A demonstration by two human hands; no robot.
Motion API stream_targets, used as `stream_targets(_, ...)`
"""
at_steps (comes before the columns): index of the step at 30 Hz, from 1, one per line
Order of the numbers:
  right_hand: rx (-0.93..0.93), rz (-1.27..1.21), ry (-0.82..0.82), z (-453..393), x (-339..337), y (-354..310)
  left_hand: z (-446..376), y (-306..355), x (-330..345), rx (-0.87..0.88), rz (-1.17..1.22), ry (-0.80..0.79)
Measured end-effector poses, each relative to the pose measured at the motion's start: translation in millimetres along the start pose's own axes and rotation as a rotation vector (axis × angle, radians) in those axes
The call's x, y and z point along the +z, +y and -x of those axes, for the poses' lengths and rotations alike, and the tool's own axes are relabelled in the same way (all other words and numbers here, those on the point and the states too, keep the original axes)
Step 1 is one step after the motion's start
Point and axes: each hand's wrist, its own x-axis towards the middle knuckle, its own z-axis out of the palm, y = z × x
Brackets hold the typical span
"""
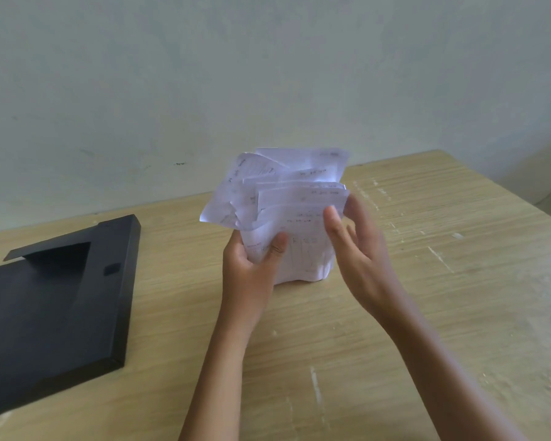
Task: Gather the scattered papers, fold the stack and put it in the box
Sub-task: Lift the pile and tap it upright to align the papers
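Item: stack of papers (280, 214), white sheets with handwriting, stood on its lower edge on the surface (442, 281) near the centre, upper edges fanned and uneven, several corners splaying to the left. I judge the gathering done, since I see no loose sheets elsewhere on the surface. Squaring up looks to be in hand; the fold is not yet made, and nothing has gone into the box.

Left hand (252, 262): grips the stack low on its left side, thumb across the front sheet, fingers wrapped behind and hidden from me.

Right hand (357, 243): fingers nearly straight and loosely spread, set against the right edge of the stack, thumb up by the front face. I read it as steadying or tapping the edge, not clasping.

Box (54, 300): black, flat, lying well apart to the left on the same surface, its flap raised at the far end, interior dark.

Remaining, by my estimate: align, fold, carry left, insert
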Motion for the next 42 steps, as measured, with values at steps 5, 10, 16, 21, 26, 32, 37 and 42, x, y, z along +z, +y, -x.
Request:
stream_targets(5,-0.127,0.392,0.304,-17.5,-18.1,-17.8,-0.3,0.0,-1.1,0.004,0.013,0.010)
stream_targets(10,-0.260,0.411,0.013,-43.7,-20.7,-56.3,-1.6,-1.6,-2.3,0.018,-0.036,0.026)
stream_targets(16,-0.414,0.539,-0.023,-65.2,-15.0,-71.8,-1.4,-1.6,-5.7,0.071,-0.066,0.018)
stream_targets(21,-0.439,0.691,-0.126,-67.7,-12.5,-69.7,-2.9,-1.2,-6.2,0.087,-0.075,0.021)
stream_targets(26,-0.257,0.486,-0.103,-59.2,-10.0,-56.8,-1.7,0.3,-4.2,0.075,-0.072,0.019)
stream_targets(32,0.106,0.201,-0.169,-62.9,-22.7,-53.3,-1.5,-0.3,-4.2,0.075,-0.094,0.047)
stream_targets(37,-0.182,0.294,-0.138,-71.7,-11.8,-86.2,-0.3,0.2,-1.2,0.104,-0.125,0.044)
stream_targets(42,-0.466,0.643,-0.332,-69.8,1.7,-92.3,-0.3,0.8,0.7,0.085,-0.111,0.049)
